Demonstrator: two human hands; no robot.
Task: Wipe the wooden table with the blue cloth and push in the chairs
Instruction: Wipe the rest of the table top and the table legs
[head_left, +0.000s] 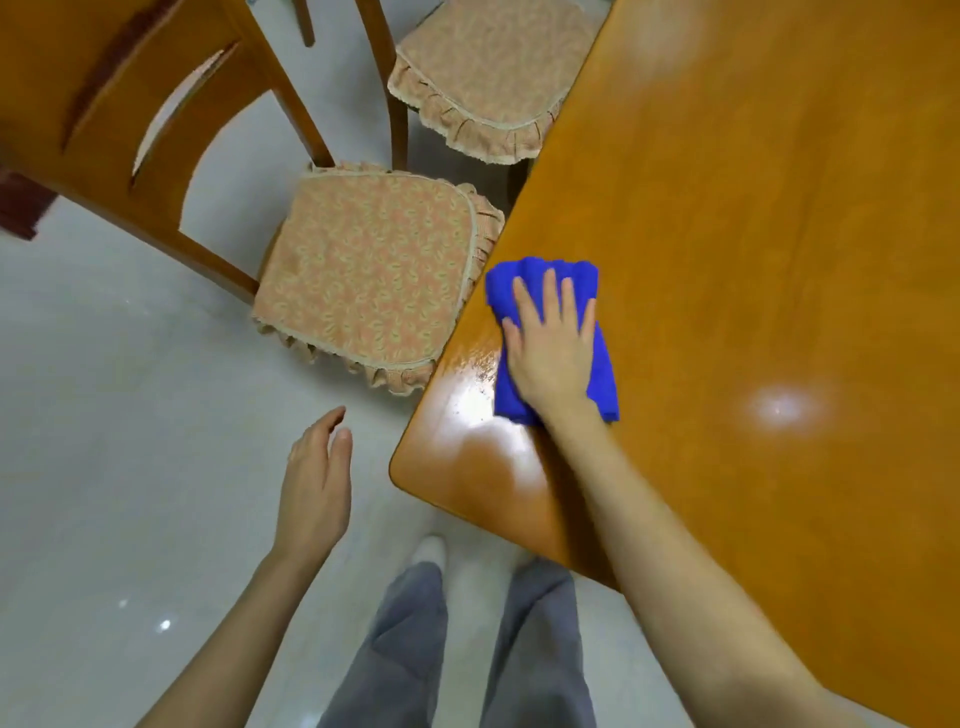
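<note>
The wooden table (753, 234) fills the right side of the view, its rounded near-left corner glossy and wet-looking. A folded blue cloth (540, 283) lies near the table's left edge. My right hand (550, 353) presses flat on the cloth with straight fingers. My left hand (317, 483) hangs over the floor left of the table corner, fingers relaxed, holding nothing. A wooden chair (363, 280) with a floral cushion stands pulled out beside the table's left edge. A second cushioned chair (483, 78) farther back sits partly under the table.
Pale tiled floor (104, 441) spreads to the left and below. My legs in grey trousers and a light shoe (431, 551) stand at the table's near corner. The near chair's curved backrest (119, 104) rises at the upper left.
</note>
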